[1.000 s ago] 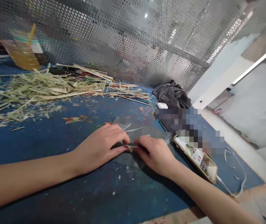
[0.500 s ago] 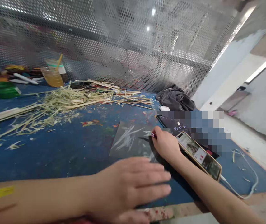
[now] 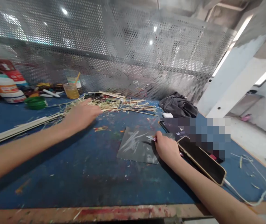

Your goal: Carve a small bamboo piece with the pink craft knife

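Note:
My left hand [image 3: 82, 114] is over the near side of a pile of thin bamboo strips and shavings [image 3: 114, 104]; motion smears its fingers, and I cannot tell whether it touches them. In my right hand [image 3: 167, 147] is a craft knife [image 3: 151, 138], its pale pointed blade sticking out to the left. That hand rests at the right edge of a dark grey sheet [image 3: 130, 152] covered in whitish scratches. Longer split strips [image 3: 23, 130] extend from the pile to the left edge.
A phone in a gold case [image 3: 203, 160], with a white cable [image 3: 261, 199], leans over a larger dark device [image 3: 167, 126] showing a timer. Behind are a white earbud case [image 3: 167, 115] and dark cloth [image 3: 178, 105]. A cup of yellowish liquid [image 3: 71, 91], green tape roll [image 3: 35, 103] and tubs [image 3: 5, 88] stand back left.
My left hand has moved from the front of the table up and left to the bamboo pile. The gold-cased phone's screen has gone dark. My right hand keeps holding the knife by the sheet.

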Demonstrator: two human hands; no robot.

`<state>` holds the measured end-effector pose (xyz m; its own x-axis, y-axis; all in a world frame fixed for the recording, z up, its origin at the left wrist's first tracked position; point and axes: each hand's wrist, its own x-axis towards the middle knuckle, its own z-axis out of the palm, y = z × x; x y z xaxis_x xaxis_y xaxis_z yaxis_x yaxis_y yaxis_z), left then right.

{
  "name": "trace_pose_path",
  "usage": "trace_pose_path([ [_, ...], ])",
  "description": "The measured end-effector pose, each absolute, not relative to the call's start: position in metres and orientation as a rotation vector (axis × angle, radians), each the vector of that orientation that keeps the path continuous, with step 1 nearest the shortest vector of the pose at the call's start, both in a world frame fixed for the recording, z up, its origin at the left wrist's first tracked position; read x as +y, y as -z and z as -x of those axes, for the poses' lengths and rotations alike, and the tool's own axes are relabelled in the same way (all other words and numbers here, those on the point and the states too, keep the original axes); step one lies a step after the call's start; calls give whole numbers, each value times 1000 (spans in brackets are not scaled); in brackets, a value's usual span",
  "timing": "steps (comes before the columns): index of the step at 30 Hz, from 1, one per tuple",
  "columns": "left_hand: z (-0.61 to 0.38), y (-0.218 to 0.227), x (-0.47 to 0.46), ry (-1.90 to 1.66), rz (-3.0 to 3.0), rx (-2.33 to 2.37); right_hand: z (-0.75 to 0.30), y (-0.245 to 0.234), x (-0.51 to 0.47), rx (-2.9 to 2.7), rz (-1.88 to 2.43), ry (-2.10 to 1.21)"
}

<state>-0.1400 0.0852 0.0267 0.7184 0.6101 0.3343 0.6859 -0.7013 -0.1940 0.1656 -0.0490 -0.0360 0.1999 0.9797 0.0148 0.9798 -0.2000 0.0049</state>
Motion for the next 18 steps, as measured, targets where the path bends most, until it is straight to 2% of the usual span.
trace_pose_path([
  [2, 99, -23, 46, 366, 2703, -851, -165, 36, -49, -1974, 2430, 10],
  [4, 58, -9, 7, 490, 3029, -380, -165, 36, -50, -1974, 2434, -7],
  [6, 30, 7, -17, 224, 3274, 64, -165, 36, -51, -1978, 2439, -19],
  [7, 24, 15, -18, 107, 3315, 95, -165, 36, -51, -1979, 2441, -20],
  [10, 40, 23, 16, -111, 3221, -331, -166, 37, -52, -1981, 2439, -5],
  [13, 90, 2, 75, 67, 2939, -896, -165, 37, -52, -1993, 2430, 3],
  [18, 169, -66, 121, 470, 2674, -1261, -164, 35, -54, -2005, 2398, 5],
])
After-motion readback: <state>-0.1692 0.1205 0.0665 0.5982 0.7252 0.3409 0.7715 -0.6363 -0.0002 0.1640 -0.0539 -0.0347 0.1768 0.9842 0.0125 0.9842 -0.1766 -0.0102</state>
